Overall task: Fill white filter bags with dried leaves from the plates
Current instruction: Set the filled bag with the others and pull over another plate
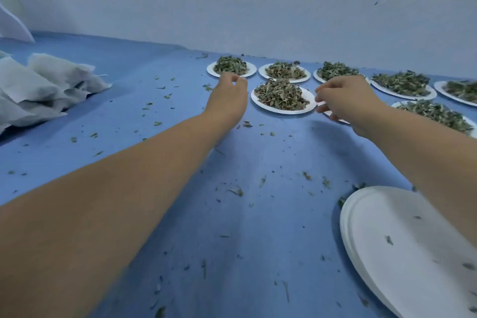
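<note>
- Two arms are stretched forward; the left hand [229, 93] and right hand [347, 100] are curled, and any grip cannot be told.
- A round white paper plate [273, 110] of dried green leaves [281, 93] is set between them.
- Crumpled white filter bags [44, 85] are heaped well to the left of the left hand.

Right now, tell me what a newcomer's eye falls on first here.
Plates heaped with dried leaves line the far side of the blue table; the left hand and right hand flank the middle plate. White filter bags pile at left, empty plates stack near right.
</note>
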